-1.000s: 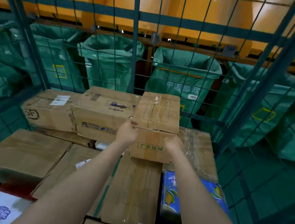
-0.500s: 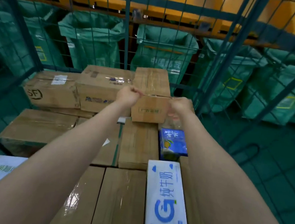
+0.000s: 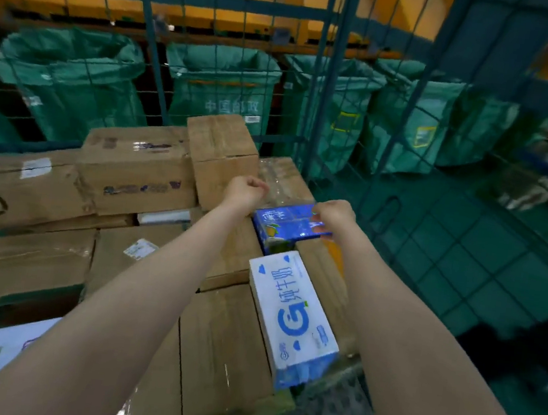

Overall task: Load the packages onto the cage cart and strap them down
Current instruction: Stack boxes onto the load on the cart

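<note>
Stack: packages were seen loaded inside the cage cart (image 3: 325, 86); no strap was visible.
Blue carton (image 3: 284, 224): placed just right of the tall brown box (image 3: 222, 156), long axis running left to right.
Right hand (image 3: 332, 216): closed over the carton's right end.
Left hand (image 3: 245, 191): loosely fisted, empty, above its left end.

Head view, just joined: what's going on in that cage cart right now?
A person is loading packages into the cage cart. Cardboard boxes already fill most of it, with a small brown box stacked at the back. The right hand rests on the top edge of a blue carton; whether it actually grips it is unclear. The left hand is loosely closed just beside it and seems to hold nothing. A white carton lies nearer. No strap is visible.
</note>
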`<state>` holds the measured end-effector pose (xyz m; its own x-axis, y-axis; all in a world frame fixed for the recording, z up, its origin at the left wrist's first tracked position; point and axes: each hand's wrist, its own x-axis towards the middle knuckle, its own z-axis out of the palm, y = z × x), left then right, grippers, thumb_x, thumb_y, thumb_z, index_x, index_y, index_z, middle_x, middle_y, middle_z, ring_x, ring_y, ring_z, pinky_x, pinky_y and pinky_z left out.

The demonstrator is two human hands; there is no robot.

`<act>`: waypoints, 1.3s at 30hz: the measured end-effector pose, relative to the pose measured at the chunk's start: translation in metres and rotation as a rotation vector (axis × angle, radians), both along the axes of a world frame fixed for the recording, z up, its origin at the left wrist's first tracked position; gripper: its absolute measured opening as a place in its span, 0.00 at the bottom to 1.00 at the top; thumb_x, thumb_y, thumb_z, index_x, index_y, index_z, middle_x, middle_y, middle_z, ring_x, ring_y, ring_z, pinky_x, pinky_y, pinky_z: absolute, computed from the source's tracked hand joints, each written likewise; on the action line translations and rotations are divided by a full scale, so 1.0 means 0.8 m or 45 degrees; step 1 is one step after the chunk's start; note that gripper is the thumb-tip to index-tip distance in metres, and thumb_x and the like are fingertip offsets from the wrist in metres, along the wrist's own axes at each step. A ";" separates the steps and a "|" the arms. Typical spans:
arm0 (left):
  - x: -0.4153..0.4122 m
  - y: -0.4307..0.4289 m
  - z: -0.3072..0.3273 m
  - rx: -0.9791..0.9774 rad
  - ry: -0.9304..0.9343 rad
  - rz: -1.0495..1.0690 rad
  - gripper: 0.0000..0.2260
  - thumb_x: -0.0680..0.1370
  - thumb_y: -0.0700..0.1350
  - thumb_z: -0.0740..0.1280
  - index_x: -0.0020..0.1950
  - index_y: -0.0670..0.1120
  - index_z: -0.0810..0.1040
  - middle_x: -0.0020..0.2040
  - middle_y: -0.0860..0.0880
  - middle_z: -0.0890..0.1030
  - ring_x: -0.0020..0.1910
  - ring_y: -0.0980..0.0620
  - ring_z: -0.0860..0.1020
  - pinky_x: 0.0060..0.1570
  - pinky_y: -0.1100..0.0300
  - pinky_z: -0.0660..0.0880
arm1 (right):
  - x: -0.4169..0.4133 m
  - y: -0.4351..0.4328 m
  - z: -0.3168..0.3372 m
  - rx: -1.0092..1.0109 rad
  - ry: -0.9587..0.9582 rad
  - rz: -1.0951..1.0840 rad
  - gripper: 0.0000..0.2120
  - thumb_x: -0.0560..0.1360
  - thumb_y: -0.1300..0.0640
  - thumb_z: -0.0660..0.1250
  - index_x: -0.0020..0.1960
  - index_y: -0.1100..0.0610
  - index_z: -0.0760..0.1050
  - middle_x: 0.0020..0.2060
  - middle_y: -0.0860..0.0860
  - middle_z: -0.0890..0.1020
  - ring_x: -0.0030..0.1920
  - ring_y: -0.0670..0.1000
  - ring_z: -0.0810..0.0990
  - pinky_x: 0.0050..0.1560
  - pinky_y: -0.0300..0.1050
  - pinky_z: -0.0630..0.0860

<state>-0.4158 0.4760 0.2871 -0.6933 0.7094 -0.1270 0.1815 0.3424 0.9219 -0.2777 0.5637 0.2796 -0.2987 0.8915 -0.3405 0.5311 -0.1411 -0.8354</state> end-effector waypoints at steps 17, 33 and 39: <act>0.248 0.036 -0.012 -0.019 -0.010 -0.596 0.14 0.76 0.35 0.60 0.34 0.50 0.74 0.35 0.53 0.76 0.38 0.52 0.73 0.31 0.63 0.66 | 0.288 -0.065 -0.023 -0.062 -0.064 -0.546 0.12 0.78 0.59 0.60 0.58 0.63 0.76 0.44 0.55 0.81 0.30 0.50 0.76 0.33 0.41 0.72; 0.615 -0.098 -0.056 -0.248 -0.067 -1.176 0.13 0.77 0.38 0.56 0.38 0.51 0.74 0.37 0.57 0.77 0.33 0.58 0.74 0.30 0.63 0.66 | 0.637 -0.272 -0.055 -0.212 -0.106 -1.063 0.08 0.79 0.58 0.59 0.51 0.60 0.74 0.53 0.58 0.82 0.42 0.56 0.79 0.40 0.45 0.72; 0.747 -0.162 -0.067 -0.309 -0.048 -1.497 0.13 0.77 0.38 0.55 0.37 0.52 0.72 0.37 0.56 0.77 0.32 0.58 0.73 0.30 0.64 0.65 | 0.744 -0.371 -0.069 -0.274 -0.085 -1.364 0.15 0.78 0.59 0.58 0.59 0.68 0.73 0.58 0.61 0.80 0.40 0.52 0.75 0.33 0.40 0.67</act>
